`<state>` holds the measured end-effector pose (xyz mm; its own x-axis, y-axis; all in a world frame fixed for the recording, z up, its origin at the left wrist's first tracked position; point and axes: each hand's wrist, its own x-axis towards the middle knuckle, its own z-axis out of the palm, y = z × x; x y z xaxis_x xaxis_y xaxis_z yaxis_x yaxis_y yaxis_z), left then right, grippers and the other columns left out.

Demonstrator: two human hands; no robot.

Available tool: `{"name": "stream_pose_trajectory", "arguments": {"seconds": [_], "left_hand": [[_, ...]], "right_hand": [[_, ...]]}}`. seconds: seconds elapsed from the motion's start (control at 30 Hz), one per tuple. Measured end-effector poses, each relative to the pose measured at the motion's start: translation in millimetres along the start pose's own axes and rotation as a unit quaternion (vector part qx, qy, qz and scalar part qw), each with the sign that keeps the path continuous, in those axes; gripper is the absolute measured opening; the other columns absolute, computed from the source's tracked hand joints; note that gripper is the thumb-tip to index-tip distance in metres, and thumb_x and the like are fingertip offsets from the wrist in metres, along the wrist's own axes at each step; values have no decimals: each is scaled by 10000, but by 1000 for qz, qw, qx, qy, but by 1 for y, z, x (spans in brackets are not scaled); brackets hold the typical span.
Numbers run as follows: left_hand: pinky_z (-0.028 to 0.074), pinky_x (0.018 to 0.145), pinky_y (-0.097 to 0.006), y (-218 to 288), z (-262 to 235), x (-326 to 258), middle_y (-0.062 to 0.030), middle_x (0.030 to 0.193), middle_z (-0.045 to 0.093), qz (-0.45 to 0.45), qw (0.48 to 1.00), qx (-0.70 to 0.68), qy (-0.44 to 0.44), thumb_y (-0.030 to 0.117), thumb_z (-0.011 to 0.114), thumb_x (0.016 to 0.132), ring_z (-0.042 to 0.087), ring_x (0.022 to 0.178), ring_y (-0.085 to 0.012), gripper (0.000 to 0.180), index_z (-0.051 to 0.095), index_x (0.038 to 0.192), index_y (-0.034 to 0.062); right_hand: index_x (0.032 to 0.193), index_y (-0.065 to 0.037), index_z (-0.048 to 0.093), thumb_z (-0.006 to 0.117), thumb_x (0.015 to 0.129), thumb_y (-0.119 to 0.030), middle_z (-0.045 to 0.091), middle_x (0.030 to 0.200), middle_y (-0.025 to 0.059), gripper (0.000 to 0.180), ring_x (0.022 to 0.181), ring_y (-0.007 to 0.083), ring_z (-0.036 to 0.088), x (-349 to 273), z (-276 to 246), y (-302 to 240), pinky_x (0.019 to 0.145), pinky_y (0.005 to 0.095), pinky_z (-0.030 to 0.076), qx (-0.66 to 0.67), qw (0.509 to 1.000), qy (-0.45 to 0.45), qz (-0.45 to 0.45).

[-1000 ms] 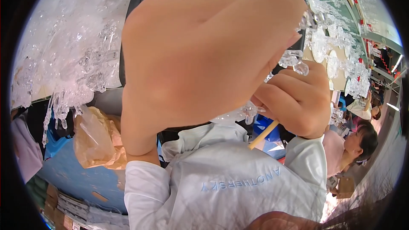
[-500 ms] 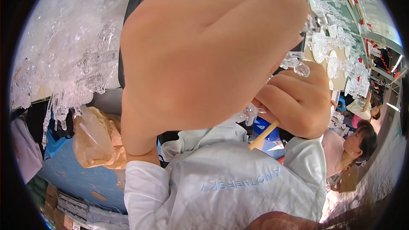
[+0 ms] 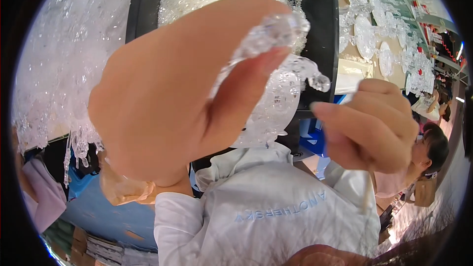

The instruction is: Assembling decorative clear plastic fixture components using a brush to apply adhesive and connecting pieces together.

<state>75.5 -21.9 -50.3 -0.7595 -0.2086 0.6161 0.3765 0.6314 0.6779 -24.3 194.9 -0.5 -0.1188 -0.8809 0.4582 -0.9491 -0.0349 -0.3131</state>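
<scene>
Held close to the camera, the left hand pinches a clear moulded plastic piece between thumb and fingers, filling the frame's centre. The right hand, fingers curled together, sits just beside the piece's right edge. Heaps of clear plastic parts crowd the left.

Clear crystal piece pinched in left hand, right hand just beside it.
</scene>
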Motion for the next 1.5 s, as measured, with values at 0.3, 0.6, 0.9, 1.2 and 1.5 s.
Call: {"name": "stream_pose_trajectory", "arguments": {"seconds": [0.3, 0.6, 0.9, 1.2, 1.5], "left_hand": [[547, 654, -251, 0, 10, 9, -236, 899, 687, 25, 1000, 2, -4, -15, 679, 842, 680, 712, -193, 229, 608, 1010, -154], [517, 633, -217, -6, 34, 8, -218, 938, 689, 35, 984, -61, 164, 100, 716, 846, 644, 705, -149, 276, 621, 959, -133], [556, 663, -262, 1, 27, 4, -219, 809, 686, -43, 986, 14, 158, 20, 698, 839, 680, 681, -201, 261, 604, 1013, -149], [551, 673, -260, 6, 32, 5, -217, 849, 689, -48, 985, -28, 162, 2, 707, 824, 678, 689, -190, 253, 608, 1007, -142], [537, 629, -252, 2, 27, 3, -204, 748, 687, -1, 987, -21, 162, 13, 692, 826, 660, 636, -172, 250, 612, 1001, -147]], "right_hand": [[1083, -73, 599, 346, 959, -365, 575, 886, 160, 406, 641, 188, 442, -51, 28, -8, 541, 324, 345, 228, 856, 452, 101], [1295, -71, 390, 279, 1012, -507, 642, 909, 323, 531, 677, 335, 667, -69, 79, -11, 495, 305, 536, 396, 728, 551, 98], [888, -55, 718, 643, 671, 5, 470, 943, 85, 237, 765, 195, 486, -43, 61, -3, 644, 260, 405, 46, 931, 217, 291], [910, -41, 707, 598, 666, -53, 486, 891, 115, 268, 744, 234, 492, -35, 64, -3, 645, 306, 410, 4, 947, 192, 259], [963, 10, 621, 541, 890, -131, 580, 914, 170, 177, 658, 223, 582, -60, 81, -22, 555, 309, 493, 166, 879, 428, 132]]}}
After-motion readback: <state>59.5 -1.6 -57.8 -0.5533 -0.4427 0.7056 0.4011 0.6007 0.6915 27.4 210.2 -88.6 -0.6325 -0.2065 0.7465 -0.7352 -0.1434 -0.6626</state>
